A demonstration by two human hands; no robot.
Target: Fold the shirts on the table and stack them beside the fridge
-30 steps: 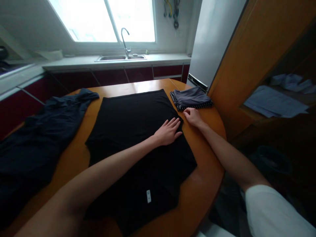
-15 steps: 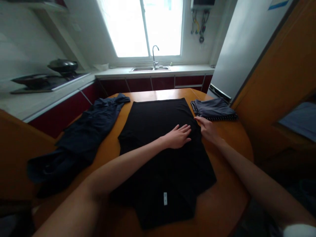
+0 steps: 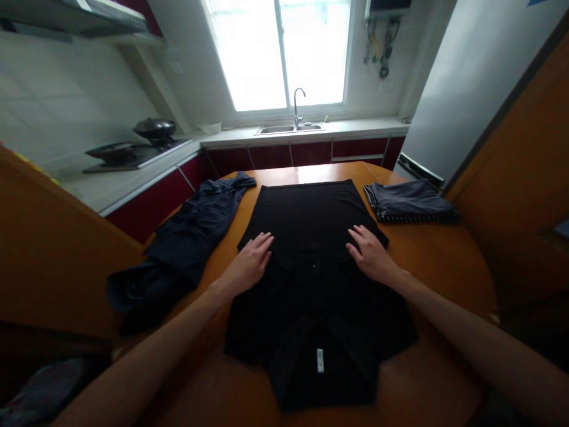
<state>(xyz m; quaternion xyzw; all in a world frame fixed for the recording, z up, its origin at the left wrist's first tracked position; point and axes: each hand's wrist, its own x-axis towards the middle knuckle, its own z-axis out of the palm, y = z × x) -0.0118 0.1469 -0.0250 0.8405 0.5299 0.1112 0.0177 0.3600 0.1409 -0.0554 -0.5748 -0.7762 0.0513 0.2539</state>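
A black collared shirt [image 3: 315, 213] lies spread on the wooden table, its hem toward the window and its collar toward me. The white label [image 3: 320, 360] shows inside the neck. My left hand [image 3: 249, 261] rests on the shirt's left side, fingers extended and holding nothing. On the right side, my right hand [image 3: 368, 252] lies on the cloth with its fingers apart, also holding nothing. Small buttons run down the shirt's middle between my hands.
Crumpled dark blue clothing [image 3: 191, 231] lies on the left of the wooden table [image 3: 444, 261]. Folded grey and patterned clothes [image 3: 409, 201] sit at the right. Beyond are a sink [image 3: 288, 128], a stove with a wok [image 3: 154, 128] and a fridge [image 3: 427, 107].
My left hand has moved from the shirt's right part to its left side. My right hand has let go of the right edge and come onto the cloth. The view has shifted left.
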